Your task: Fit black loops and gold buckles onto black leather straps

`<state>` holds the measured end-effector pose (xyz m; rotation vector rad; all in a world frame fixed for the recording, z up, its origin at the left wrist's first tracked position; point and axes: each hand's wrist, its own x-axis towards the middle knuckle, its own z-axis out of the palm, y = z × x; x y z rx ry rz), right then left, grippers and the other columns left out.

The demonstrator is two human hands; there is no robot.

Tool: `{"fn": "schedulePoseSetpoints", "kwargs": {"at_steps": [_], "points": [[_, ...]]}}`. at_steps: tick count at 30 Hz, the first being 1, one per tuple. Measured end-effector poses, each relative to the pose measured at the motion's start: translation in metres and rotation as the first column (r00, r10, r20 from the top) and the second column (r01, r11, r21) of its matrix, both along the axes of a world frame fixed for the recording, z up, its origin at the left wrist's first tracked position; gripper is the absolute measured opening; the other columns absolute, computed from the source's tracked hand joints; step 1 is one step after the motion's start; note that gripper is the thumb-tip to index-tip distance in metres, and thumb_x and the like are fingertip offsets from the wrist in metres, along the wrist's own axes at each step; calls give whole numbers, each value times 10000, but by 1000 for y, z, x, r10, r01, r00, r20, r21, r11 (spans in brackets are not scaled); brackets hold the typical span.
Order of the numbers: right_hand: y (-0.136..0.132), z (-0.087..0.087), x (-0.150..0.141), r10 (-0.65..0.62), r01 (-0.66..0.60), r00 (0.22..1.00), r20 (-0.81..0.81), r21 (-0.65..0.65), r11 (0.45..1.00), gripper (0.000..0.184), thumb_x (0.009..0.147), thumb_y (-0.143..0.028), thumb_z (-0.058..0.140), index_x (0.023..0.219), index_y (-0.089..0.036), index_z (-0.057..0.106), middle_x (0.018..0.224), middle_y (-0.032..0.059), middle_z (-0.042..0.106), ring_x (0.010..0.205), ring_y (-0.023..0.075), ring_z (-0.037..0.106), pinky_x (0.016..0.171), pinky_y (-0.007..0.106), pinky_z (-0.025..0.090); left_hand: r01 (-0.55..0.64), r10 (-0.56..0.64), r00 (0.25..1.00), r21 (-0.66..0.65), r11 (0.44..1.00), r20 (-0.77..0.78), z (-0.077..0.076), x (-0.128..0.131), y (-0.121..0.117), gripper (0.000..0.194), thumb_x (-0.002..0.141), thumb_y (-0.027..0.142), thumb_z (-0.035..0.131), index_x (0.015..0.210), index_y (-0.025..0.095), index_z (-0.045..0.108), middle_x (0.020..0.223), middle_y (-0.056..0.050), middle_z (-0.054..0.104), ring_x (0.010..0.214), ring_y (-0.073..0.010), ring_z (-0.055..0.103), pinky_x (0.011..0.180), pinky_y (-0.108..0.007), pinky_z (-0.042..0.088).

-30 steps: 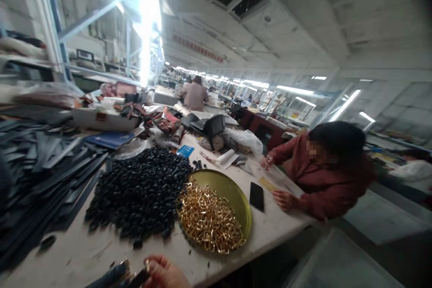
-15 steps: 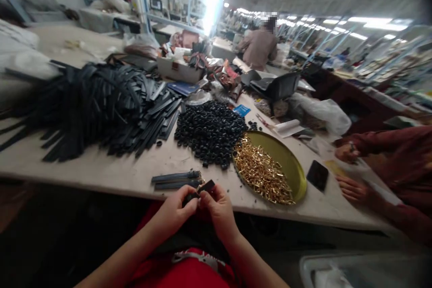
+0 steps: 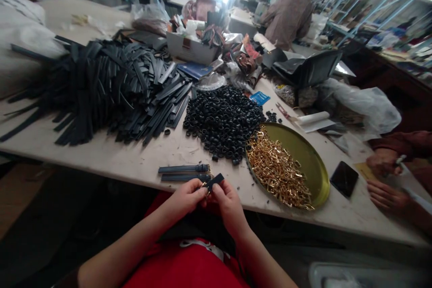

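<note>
In front of my body, both hands meet at the table's front edge. Between them is a short, dark strap (image 3: pixel 216 181), its free end pointing up and to the right. The thumb and fingers of my right hand (image 3: pixel 229 204) are closed on this strap. My left hand (image 3: pixel 189 195) pinches a small gold buckle (image 3: pixel 204 184) at the strap's lower end; the fingers partly cover it. Just beyond my left hand lie finished-looking dark straps (image 3: pixel 184 168) with gold buckles at their right ends, side by side.
A heap of black loops (image 3: pixel 224 119) sits mid-table, left of a round gold tray (image 3: pixel 320 175) with many gold buckles. Loose dark straps (image 3: pixel 108 85) are piled at left. A phone (image 3: pixel 344 179) lies right of the tray, near another person's hands (image 3: pixel 384 193).
The view has tilted down and shifted left, so the table appears larger. Both hands stay together on the strap; its free end has turned slightly, and more gold shows beside my left fingers.
</note>
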<state>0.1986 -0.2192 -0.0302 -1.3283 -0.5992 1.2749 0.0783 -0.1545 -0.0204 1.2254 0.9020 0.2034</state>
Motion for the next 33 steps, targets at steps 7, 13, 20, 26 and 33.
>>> {"fn": "schedulePoseSetpoints", "kwargs": {"at_steps": [7,13,20,26,33], "points": [[2,-8,13,98,-99,989,111,12,995,195,725,-360,614,783,-182,559,672,-17,550,611,116,490,592,239,408,55,-29,996,320,946,-85,10,2,0,276,802,383,446,635,169,496,608,28,501,594,-120,460,549,-216,342],[1,-8,13,208,-210,972,-112,-3,978,216,743,-370,594,839,-183,541,620,-40,510,515,86,442,509,214,362,122,-93,990,312,942,-104,13,-4,-4,265,809,341,411,618,174,488,600,30,482,582,-126,447,541,-226,323],[-10,5,11,88,-184,826,557,119,976,72,732,-251,576,701,-191,552,681,-4,520,662,134,462,630,259,359,108,-4,975,454,884,-222,23,-3,-15,200,785,293,408,616,188,427,591,33,464,577,-133,438,521,-231,306],[-11,5,10,210,-210,976,-49,-4,978,237,717,-366,604,743,-188,449,589,-63,458,491,72,399,492,206,336,170,-126,982,369,914,-138,33,-11,-23,276,799,414,445,685,166,485,604,33,504,567,-119,447,506,-214,320],[-14,4,7,248,-312,901,357,131,941,251,845,-404,447,786,-174,529,672,-14,511,617,105,466,560,213,368,42,30,985,402,915,-172,17,-18,-13,306,781,467,483,756,165,524,591,28,565,546,-128,506,518,-218,366]]}}
